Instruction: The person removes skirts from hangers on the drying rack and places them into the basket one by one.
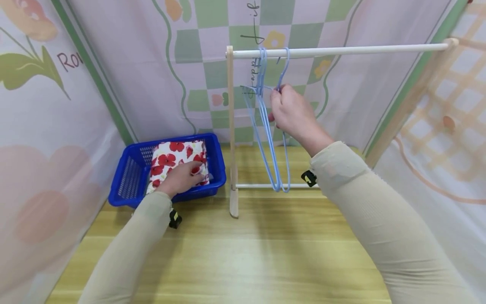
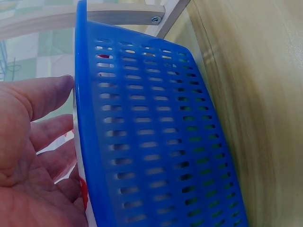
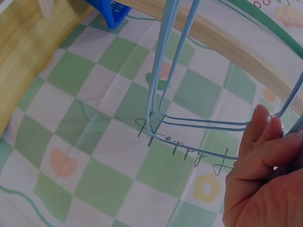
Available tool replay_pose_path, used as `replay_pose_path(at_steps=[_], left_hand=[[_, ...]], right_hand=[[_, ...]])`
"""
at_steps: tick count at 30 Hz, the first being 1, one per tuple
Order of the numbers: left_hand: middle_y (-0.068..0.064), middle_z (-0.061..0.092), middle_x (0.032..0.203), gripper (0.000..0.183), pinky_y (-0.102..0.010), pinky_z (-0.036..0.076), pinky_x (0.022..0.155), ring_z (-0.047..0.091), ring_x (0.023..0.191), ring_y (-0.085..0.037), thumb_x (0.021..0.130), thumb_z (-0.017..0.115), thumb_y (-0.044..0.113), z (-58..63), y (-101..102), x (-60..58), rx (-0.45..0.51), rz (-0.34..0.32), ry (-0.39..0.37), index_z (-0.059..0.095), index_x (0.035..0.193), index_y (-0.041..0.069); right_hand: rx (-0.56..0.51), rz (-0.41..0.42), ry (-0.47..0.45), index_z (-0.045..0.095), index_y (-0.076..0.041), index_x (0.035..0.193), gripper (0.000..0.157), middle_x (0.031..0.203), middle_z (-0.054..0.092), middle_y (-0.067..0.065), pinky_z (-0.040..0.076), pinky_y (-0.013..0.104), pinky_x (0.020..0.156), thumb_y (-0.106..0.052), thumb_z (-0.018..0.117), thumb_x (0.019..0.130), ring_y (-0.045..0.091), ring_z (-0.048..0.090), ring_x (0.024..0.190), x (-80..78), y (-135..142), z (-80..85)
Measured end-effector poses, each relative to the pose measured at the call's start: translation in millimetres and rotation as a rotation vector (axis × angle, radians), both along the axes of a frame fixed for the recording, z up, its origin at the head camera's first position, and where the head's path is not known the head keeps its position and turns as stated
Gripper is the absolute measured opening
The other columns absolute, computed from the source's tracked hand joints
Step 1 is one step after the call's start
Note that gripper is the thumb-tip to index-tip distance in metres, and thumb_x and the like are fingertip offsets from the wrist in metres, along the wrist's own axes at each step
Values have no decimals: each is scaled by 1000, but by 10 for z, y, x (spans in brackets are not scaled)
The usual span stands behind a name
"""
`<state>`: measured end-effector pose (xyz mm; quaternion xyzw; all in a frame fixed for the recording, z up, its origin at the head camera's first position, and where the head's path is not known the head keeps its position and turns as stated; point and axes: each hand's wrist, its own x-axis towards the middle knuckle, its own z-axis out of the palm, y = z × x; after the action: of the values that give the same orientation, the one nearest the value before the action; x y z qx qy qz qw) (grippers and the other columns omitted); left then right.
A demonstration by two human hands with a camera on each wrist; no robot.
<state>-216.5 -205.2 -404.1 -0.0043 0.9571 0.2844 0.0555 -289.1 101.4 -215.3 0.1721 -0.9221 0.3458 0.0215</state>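
Observation:
My right hand [image 1: 294, 110] grips one blue hanger [image 1: 284, 71] just below its hook, at the rack's white rail. In the right wrist view, curled fingers [image 3: 258, 156] surround the hanger wire. Beside it, several more blue hangers [image 1: 265, 126] dangle from the rail. My left hand [image 1: 183, 178] is over the blue basket [image 1: 129, 179], resting at a white cloth with red flowers [image 1: 167, 159] that lies folded inside. In the left wrist view, that hand's fingers are loosely bent beside the rim, thumb extended, and the basket wall [image 2: 151, 123] hides much of the cloth.
A rack with a wooden post [image 1: 231, 126] and a white top rail [image 1: 341, 50] stands on the wood-grain table [image 1: 243, 253], right of the basket. A lower white bar [image 1: 254, 185] runs near the tabletop. Patterned curtains [image 1: 152, 84] enclose the back and sides.

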Motion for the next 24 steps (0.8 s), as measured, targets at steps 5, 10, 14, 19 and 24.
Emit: replay_pose_path(at_steps=[5, 10, 14, 19, 24], left_hand=[[-18, 60, 146, 59, -58, 49, 109, 63, 123, -36, 106, 61, 35, -16, 19, 3, 8, 11, 7, 47, 156, 8], [-19, 57, 150, 59, -58, 47, 111, 60, 130, -38, 106, 60, 34, -19, 45, 31, 14, 10, 11, 47, 156, 6], [-19, 56, 151, 58, -58, 46, 113, 58, 133, -39, 106, 60, 34, -13, 66, 55, 24, 20, 6, 47, 156, 6], [-19, 57, 151, 58, -58, 45, 114, 58, 134, -39, 106, 60, 33, -5, 79, 71, 39, 38, -7, 46, 156, 8], [-18, 57, 150, 57, -58, 45, 114, 58, 134, -38, 106, 60, 33, -30, 87, 78, 41, 46, -2, 47, 156, 9]], right_hand=[[-7, 13, 9, 47, -5, 141, 54, 102, 69, 12, 51, 37, 71, -43, 20, 114, 27, 66, 82, 1, 12, -16], [1, 26, 33, 46, -3, 141, 53, 106, 68, 16, 54, 38, 73, -41, 20, 114, 28, 67, 82, 0, 16, -29], [5, 33, 44, 45, -2, 144, 54, 109, 66, 18, 56, 38, 76, -39, 19, 114, 28, 68, 84, 0, 22, -37], [-1, 35, 48, 46, -3, 140, 51, 107, 62, 16, 57, 39, 77, -38, 20, 114, 28, 67, 85, 4, 30, -49], [6, 34, 56, 47, -3, 138, 51, 106, 59, 15, 55, 38, 76, -38, 20, 114, 28, 65, 84, 5, 29, -56]])
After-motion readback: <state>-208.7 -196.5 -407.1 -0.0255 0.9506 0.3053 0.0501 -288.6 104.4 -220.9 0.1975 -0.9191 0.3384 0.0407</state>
